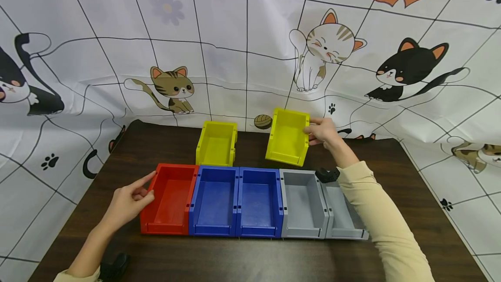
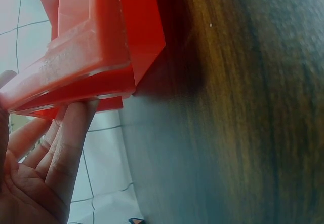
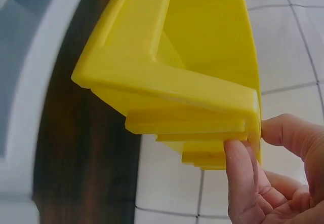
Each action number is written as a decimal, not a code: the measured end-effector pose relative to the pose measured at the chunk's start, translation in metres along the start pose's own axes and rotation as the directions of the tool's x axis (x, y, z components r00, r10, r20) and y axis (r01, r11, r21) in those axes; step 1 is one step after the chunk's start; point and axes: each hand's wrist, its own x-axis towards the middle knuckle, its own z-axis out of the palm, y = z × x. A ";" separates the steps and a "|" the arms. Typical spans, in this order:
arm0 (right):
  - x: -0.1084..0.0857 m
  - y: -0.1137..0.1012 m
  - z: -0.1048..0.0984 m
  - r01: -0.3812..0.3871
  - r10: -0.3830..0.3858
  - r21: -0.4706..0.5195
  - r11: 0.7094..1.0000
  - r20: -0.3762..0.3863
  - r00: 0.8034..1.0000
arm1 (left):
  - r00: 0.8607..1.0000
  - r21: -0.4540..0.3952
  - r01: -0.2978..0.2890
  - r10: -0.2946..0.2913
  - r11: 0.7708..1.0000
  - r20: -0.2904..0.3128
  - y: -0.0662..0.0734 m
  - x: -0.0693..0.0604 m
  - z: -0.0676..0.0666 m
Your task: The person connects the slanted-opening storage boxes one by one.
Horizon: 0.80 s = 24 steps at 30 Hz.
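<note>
My right hand (image 1: 322, 131) pinches the right side wall of a yellow storage bin (image 1: 288, 137), which is slightly tilted behind the row of bins. In the right wrist view, the thumb and fingers (image 3: 240, 178) lie on either side of the yellow bin's rim. At the left end of the row, my left hand (image 1: 127, 200) grips the left rim of a red bin (image 1: 169, 201). Seen from the left wrist, fingers (image 2: 71, 148) reach under that red rim, with the thumb partly cut off at the frame's edge.
Two blue bins (image 1: 237, 231) and two grey bins (image 1: 305, 232) continue the row to the right of the red one. A second yellow bin (image 1: 216, 142) stands behind the blue bins. The dark wooden table (image 1: 250, 258) meets a cat-patterned cloth (image 1: 223, 64) at the back.
</note>
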 end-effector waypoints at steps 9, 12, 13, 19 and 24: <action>-0.017 0.006 -0.044 0.019 -0.019 -0.077 0.997 0.001 1.000 | 1.000 -0.002 -0.010 0.010 1.000 -0.011 0.001 0.000 0.002; -0.026 0.010 -0.060 0.026 -0.025 -0.104 0.994 0.014 1.000 | 1.000 -0.008 -0.012 0.012 1.000 -0.013 0.001 -0.001 0.002; -0.028 0.011 -0.066 0.031 -0.030 -0.112 0.993 0.012 0.999 | 1.000 -0.011 -0.011 0.011 1.000 -0.013 0.001 -0.001 0.003; -0.046 0.022 -0.099 0.056 -0.058 -0.131 0.990 -0.005 0.998 | 1.000 -0.004 0.000 0.000 1.000 -0.006 0.000 -0.002 0.003; -0.060 0.033 -0.128 0.071 -0.064 -0.145 0.987 0.053 0.997 | 1.000 0.017 -0.002 0.002 1.000 0.000 0.000 -0.002 0.002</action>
